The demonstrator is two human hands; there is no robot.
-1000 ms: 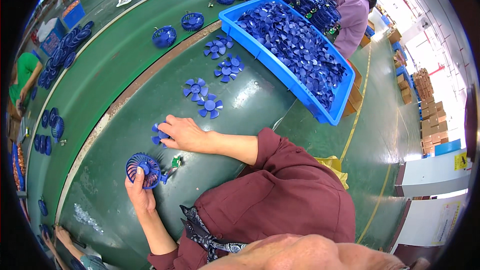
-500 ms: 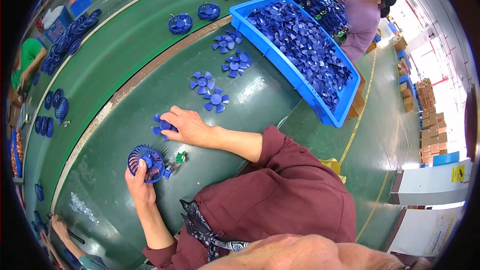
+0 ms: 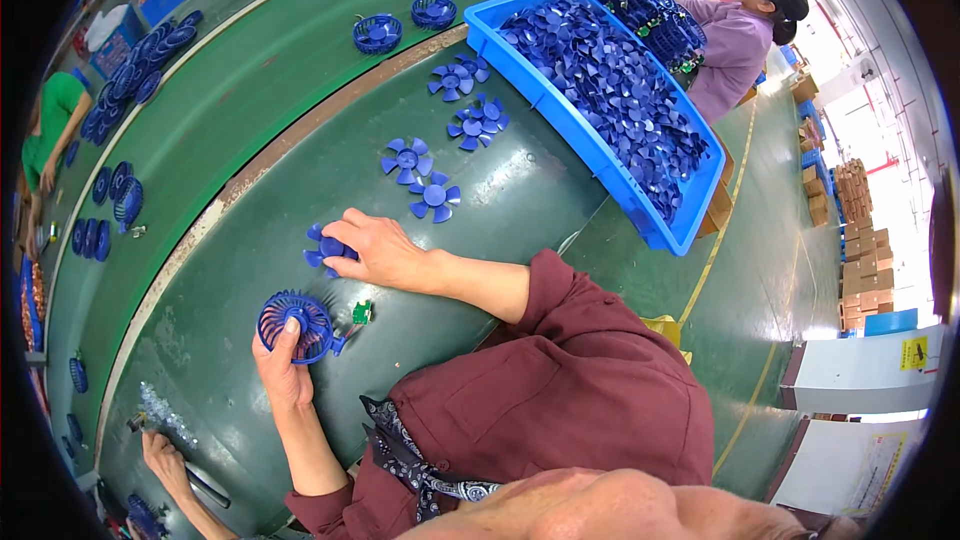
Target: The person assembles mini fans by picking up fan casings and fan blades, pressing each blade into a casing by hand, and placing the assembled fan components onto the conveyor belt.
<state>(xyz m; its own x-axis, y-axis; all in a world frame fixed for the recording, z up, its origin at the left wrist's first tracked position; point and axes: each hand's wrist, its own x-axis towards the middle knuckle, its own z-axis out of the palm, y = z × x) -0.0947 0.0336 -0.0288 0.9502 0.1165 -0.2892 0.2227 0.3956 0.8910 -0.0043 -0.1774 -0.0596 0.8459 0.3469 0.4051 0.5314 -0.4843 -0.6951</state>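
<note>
My left hand [image 3: 284, 372] is closed round a round blue fan housing [image 3: 310, 325], its thumb pressed near the hub. Thin wires run from the housing to a small green circuit board [image 3: 362, 312] by the housing's right side. Farther off, my right hand [image 3: 378, 252] grips a blue fan blade [image 3: 322, 248] at the table surface, with its fingers covering part of it. Beyond that hand, several loose blue fan blades [image 3: 434, 197] lie on the green table [image 3: 240, 250].
A blue tray [image 3: 560, 105] heaped with fan blades stands at the far right. Along the far side runs a green belt [image 3: 250, 90] carrying fan housings [image 3: 378, 34]. A co-worker's hand [image 3: 165, 460] is near small clear pieces [image 3: 165, 412] at lower left. Another person [image 3: 735, 50] works beyond the tray.
Housings on the belt have shifted along it, those at the top to the right. The lower-left co-worker's hand has come farther over the table. My hands have hardly moved.
</note>
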